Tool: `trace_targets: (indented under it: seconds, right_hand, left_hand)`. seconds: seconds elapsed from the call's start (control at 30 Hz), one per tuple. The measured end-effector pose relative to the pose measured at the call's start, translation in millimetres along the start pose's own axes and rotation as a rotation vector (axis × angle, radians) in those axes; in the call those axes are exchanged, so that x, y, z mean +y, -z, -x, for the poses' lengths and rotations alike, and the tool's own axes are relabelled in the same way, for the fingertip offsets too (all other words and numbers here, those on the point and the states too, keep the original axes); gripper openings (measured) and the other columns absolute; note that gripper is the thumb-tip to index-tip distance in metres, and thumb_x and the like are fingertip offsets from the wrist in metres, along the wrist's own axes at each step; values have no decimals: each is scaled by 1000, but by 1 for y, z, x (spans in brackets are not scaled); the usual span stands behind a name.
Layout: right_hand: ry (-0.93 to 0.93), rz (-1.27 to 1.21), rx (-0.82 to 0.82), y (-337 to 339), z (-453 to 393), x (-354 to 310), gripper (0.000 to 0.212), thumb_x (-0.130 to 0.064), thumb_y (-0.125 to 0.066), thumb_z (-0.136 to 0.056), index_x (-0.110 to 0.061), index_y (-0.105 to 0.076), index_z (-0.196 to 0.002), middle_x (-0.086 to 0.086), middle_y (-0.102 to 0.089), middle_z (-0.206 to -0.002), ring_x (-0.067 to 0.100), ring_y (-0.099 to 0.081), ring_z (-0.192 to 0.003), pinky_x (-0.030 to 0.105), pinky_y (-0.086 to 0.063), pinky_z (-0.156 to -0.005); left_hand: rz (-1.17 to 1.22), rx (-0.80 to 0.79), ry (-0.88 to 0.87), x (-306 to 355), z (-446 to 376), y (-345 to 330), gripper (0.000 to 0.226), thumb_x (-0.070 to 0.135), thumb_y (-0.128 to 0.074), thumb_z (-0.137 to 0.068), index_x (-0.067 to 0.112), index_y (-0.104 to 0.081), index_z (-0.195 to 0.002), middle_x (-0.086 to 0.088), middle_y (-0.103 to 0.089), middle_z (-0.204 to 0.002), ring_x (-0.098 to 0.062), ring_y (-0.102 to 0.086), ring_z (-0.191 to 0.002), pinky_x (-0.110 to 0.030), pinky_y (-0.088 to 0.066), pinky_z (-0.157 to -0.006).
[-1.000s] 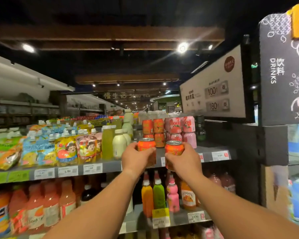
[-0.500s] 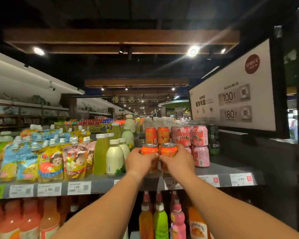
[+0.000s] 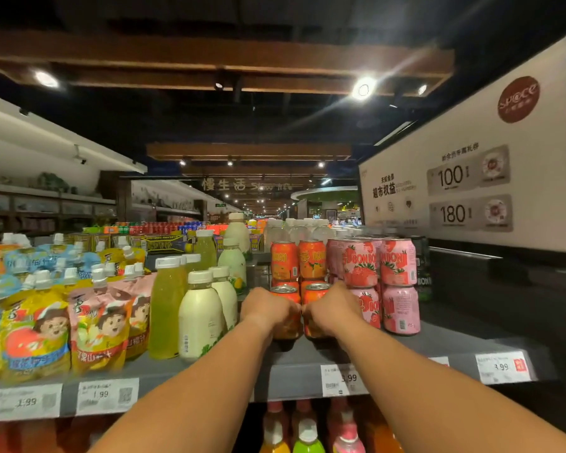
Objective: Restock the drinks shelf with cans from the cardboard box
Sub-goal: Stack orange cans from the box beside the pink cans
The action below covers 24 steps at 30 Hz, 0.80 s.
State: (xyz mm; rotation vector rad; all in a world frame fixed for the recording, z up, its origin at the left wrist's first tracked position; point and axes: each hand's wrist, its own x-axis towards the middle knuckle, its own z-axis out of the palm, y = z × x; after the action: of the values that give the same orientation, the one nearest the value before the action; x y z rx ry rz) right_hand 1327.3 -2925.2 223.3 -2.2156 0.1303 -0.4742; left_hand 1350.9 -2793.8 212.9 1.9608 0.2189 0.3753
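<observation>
Left hand (image 3: 268,310) grips one orange can (image 3: 286,317) and right hand (image 3: 332,310) grips another orange can (image 3: 314,313), side by side on the shelf (image 3: 455,341), just left of the pink strawberry cans (image 3: 383,286).

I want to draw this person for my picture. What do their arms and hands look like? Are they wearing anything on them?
Both arms are bare as far as the picture shows: no sleeves in sight. The left hand and right hand wear no gloves. No watch or bracelet shows at either wrist, and I see no rings, though the fingers are mostly hidden. Draw two long, plain bare arms.
</observation>
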Motion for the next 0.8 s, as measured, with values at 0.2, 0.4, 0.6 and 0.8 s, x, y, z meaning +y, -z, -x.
trace_targets:
  seconds: [0.2,0.4,0.6,0.8]
  right_hand:
    - [-48,14,-107,-11,-23,2,71,-26,-72,-83,-5,-31,-137,13,-57,-125,33,-59,-111,44,-51,-94]
    - [-64,114,-121,-17,-38,-2,73,-26,-68,-89,-3,-24,-142,17,-49,-137,35,-53,-123,40,-44,-98]
    - [-77,147,-80,-30,-53,0,66,-24,-65,-90,-3,-26,-139,17,-49,-137,35,-53,-123,39,-45,-97]
    - [-53,162,-25,-39,-55,7,72,-22,-66,-89,0,-23,-142,18,-44,-141,35,-49,-127,38,-43,-101]
  left_hand:
    - [-67,-20,4,3,-20,-8,31,25,-87,-61,10,-75,-85,-7,-77,-88,-23,-74,-84,-37,-62,-79]
    - [-68,-36,9,6,-31,-14,33,26,-88,-67,12,-73,-93,-6,-74,-90,-23,-72,-85,-39,-60,-86]
    - [-118,-22,-48,-6,-45,-24,44,42,-89,-60,14,-75,-91,-4,-75,-89,-21,-73,-84,-41,-61,-85]
    - [-164,-9,-87,-9,-47,-23,48,50,-85,-63,14,-75,-93,-3,-75,-89,-21,-72,-82,-34,-60,-78]
